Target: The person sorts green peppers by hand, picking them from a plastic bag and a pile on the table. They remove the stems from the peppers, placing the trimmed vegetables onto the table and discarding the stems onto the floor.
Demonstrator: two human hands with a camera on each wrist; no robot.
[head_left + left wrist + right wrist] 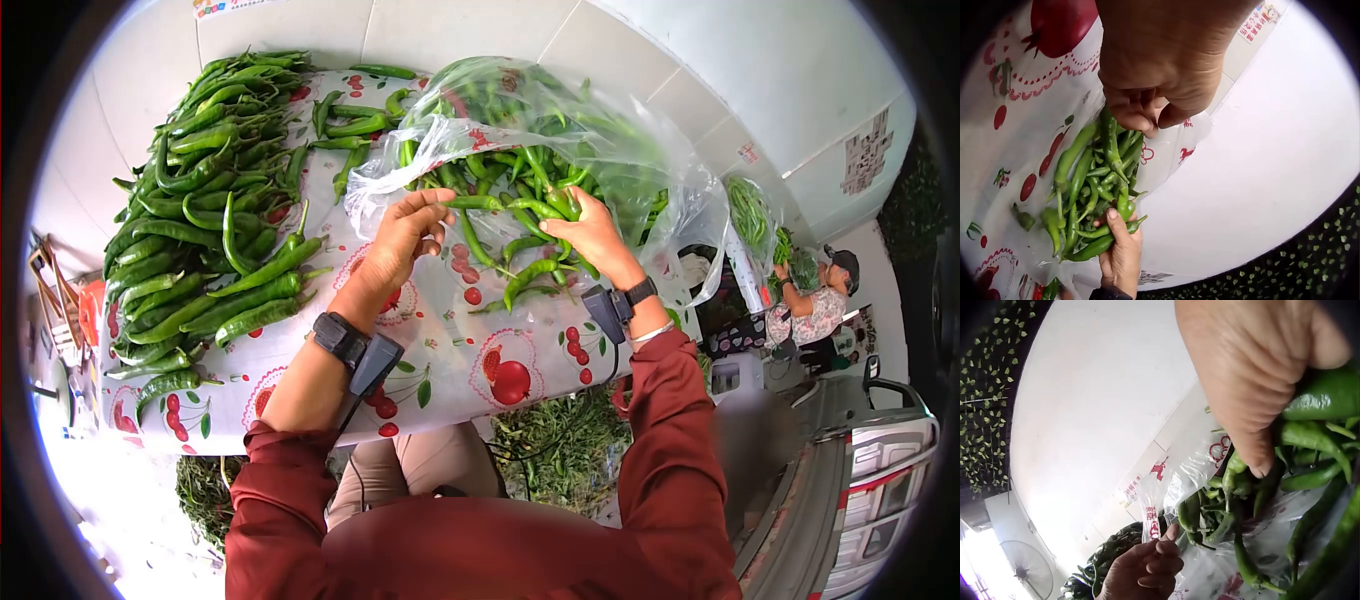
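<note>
My left hand (pixel 405 235) is raised over the table's middle with bent fingers, their tips by one end of a green pepper (pixel 475 202). In the left wrist view this hand (pixel 1160 75) hides where they meet; a grip cannot be told. My right hand (pixel 595 235) holds green peppers (pixel 560 203) at the mouth of a clear plastic bag (pixel 620 130). The left wrist view shows the thumb of the right hand (pixel 1124 253) over them. More loose peppers (pixel 535 270) lie below and in the bag.
A long heap of larger green peppers (pixel 180 230) covers the table's left side. Smaller peppers (pixel 355 127) lie between heap and bag. The patterned tablecloth (pixel 450 350) reaches the near edge. At the right, a person (pixel 815 305) is beside another bag of peppers (pixel 748 212).
</note>
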